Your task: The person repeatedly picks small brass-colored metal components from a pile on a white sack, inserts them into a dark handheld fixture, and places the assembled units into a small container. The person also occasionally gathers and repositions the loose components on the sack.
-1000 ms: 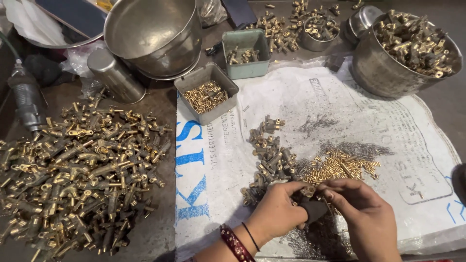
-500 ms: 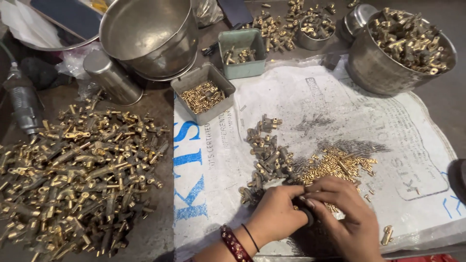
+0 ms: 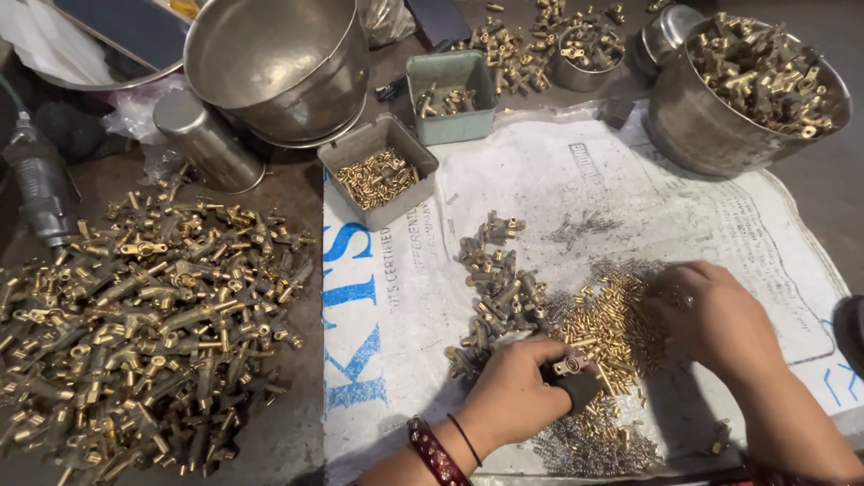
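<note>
White printed sack [image 3: 720, 261] covered the bench. Left hand [image 3: 517, 391] gripped a small brass fitting [image 3: 572, 364] beside the brass pin pile [image 3: 612, 328]; right hand [image 3: 711, 315] spread, fingers loose, over it. Assembly step underway, probably; selecting one pin seemed next.

The light is soft and dim, falling from overhead. It glints off the big steel bowl [image 3: 270, 63] far up and left of the gripping left hand [image 3: 517, 396], and off the heap of brass fittings [image 3: 135, 306] to its left. Both hands throw faint shadows on the white printed sack [image 3: 558, 198]. The reaching right hand [image 3: 720, 324] is slightly blurred; the corners look darker and bent.
</note>
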